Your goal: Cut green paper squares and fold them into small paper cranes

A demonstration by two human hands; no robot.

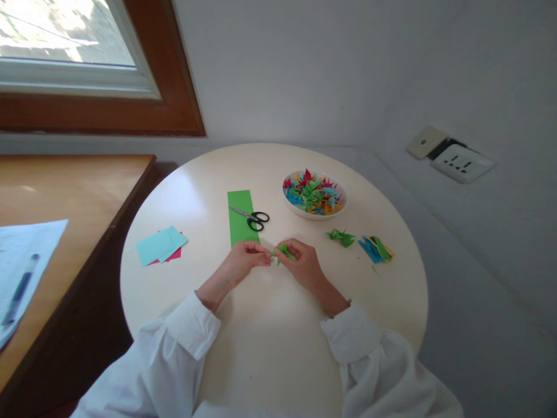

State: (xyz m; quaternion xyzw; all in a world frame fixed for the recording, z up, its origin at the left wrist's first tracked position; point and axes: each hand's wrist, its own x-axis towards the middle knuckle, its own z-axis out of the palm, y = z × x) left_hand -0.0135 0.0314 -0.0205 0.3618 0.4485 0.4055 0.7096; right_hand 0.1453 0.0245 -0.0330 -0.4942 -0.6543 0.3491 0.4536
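Between my hands is a small green origami crane (285, 251), its body and pointed parts partly covered by fingers. My left hand (246, 261) pinches its left tip between thumb and forefinger. On the other side my right hand (302, 264) grips the body with closed fingers. Just beyond my left hand lies a long green paper strip (240, 203). Black-handled scissors (256, 219) rest across that strip, blades pointing left. To the right of my right hand sit several finished green paper cranes (342, 237) in a small cluster.
A white bowl (315, 216) full of colourful folded cranes stands at the back right of the round table (195, 180). Paper scraps in several colours (378, 249) lie at the right. Light blue and red paper pieces (159, 247) lie at the left. A wooden desk (73, 191) adjoins the left side.
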